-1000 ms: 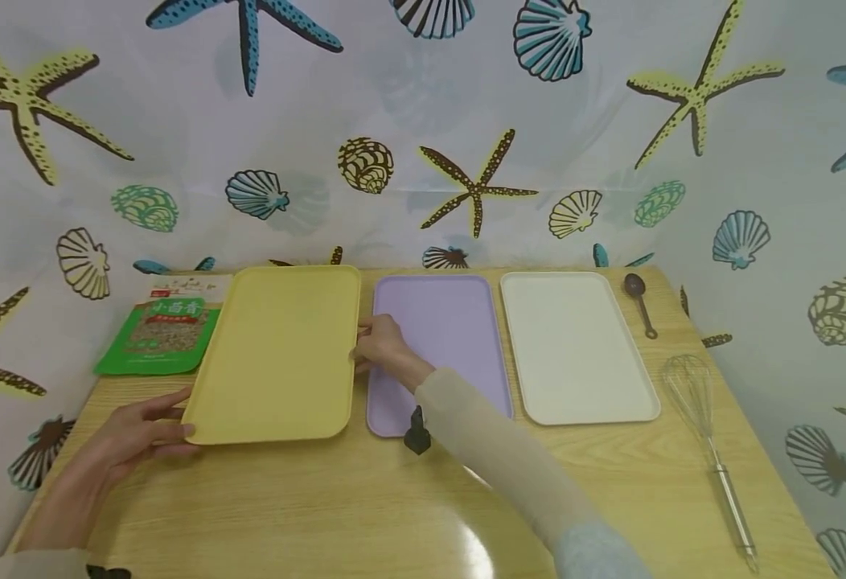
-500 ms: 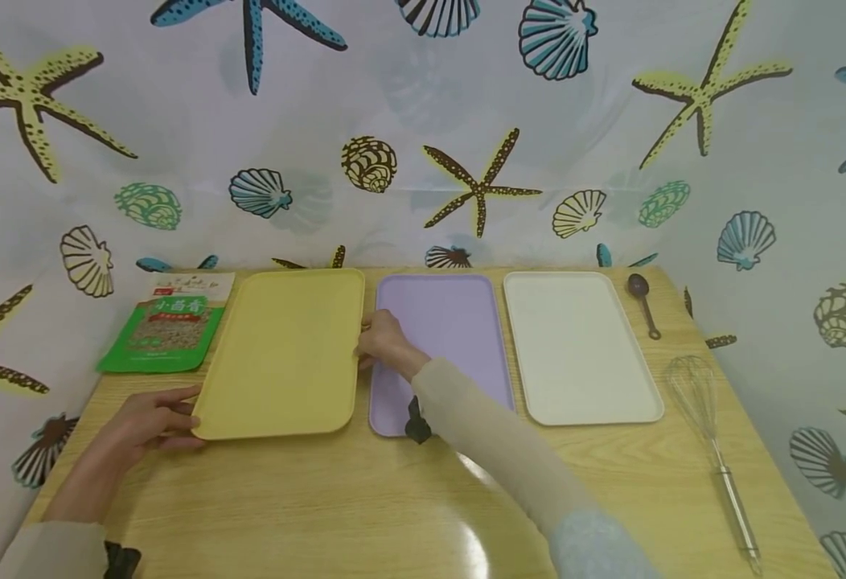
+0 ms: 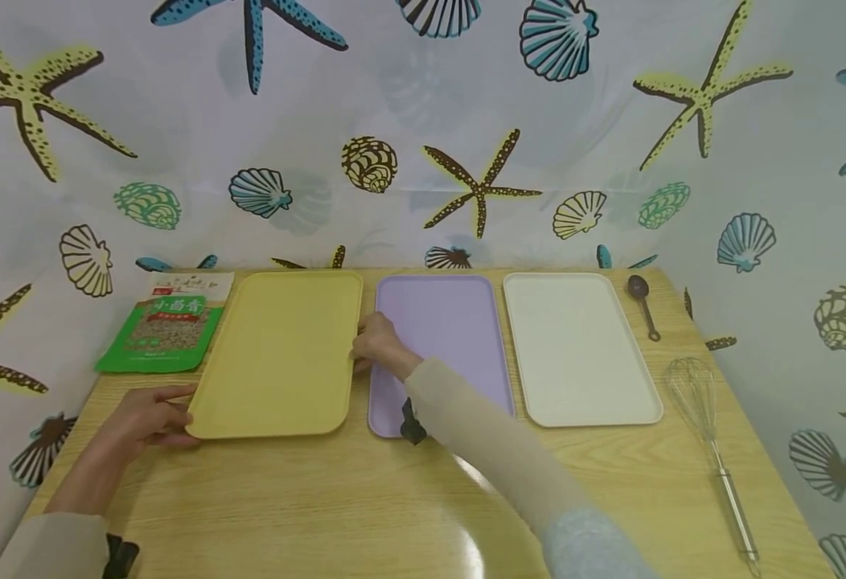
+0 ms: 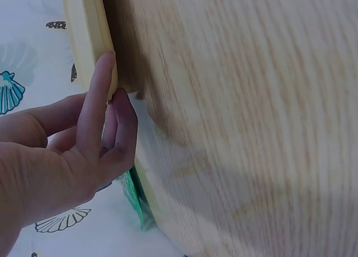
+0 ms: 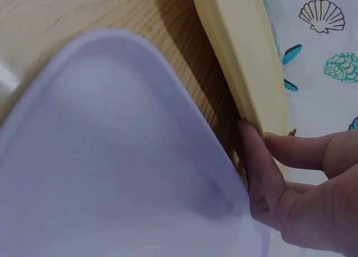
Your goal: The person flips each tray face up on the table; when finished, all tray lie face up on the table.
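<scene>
A yellow rectangular tray (image 3: 278,354) lies at the left of the three trays, and both hands grip it. At its near left corner, my left hand (image 3: 144,420) pinches the rim between thumb and fingers, as the left wrist view also shows that hand (image 4: 72,139). On the opposite long side, my right hand (image 3: 385,342) pinches the right edge and reaches over the purple tray (image 3: 445,314). The right wrist view has the yellow tray's edge (image 5: 240,61) between thumb and fingers of the right hand (image 5: 302,184). A dark shadow lies under that edge; the tray looks slightly raised off the wooden table.
A green spice packet (image 3: 166,326) lies left of the yellow tray, close to its edge. Farther right are a white tray (image 3: 578,346), a dark brown measuring spoon (image 3: 642,301) and a wire whisk (image 3: 720,466) on the wooden table (image 3: 307,507). Shell-patterned cloth (image 3: 394,96) stands behind.
The yellow tray has come down slightly and then shifted a little to the left, with both hands keeping their grip. The other trays and the utensils stay in place.
</scene>
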The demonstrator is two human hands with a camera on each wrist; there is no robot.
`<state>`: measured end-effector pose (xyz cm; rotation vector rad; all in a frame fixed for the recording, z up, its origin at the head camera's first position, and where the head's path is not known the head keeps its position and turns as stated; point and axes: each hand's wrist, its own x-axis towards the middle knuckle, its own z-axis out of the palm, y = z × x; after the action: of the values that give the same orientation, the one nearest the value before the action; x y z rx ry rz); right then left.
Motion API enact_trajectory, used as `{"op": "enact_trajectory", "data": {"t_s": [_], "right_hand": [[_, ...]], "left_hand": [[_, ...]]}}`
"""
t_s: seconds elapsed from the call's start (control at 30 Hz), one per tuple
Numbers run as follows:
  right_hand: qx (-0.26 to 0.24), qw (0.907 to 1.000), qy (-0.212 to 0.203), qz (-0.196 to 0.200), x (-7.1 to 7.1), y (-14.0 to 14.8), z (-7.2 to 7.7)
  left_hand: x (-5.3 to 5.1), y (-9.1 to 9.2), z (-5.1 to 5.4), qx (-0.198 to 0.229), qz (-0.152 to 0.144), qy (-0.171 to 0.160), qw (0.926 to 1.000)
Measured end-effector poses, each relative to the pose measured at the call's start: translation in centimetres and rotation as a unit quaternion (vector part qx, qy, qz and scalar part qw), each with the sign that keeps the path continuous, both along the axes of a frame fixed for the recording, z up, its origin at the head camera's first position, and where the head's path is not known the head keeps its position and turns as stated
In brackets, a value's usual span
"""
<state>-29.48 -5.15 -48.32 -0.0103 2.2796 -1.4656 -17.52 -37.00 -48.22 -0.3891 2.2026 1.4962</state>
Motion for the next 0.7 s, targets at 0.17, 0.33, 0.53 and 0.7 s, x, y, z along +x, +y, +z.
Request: {"op": "enact_trajectory", "data": {"t_s": [0.17, 0.33, 0.53, 0.7], "right_hand": [[0.017, 0.9998, 0.003, 0.0, 0.16, -0.2, 0.06], [0.011, 0.9999, -0.001, -0.003, 0.26, -0.36, 0.03], [0.043, 0.9991, 0.006, 0.005, 0.55, -0.66, -0.07], [0.068, 0.9966, 0.041, 0.023, 0.87, -0.79, 0.13]], "left_hand": [[-0.13, -0.13, -0.06, -0.013, 0.001, 0.01, 0.9999], [-0.23, -0.22, 0.07, -0.012, 0.003, 0.016, 0.9998], [-0.23, 0.0, -0.12, -0.027, 0.014, 0.003, 0.9995], [-0.26, -0.03, -0.72, -0.044, 0.011, 0.02, 0.9988]]}}
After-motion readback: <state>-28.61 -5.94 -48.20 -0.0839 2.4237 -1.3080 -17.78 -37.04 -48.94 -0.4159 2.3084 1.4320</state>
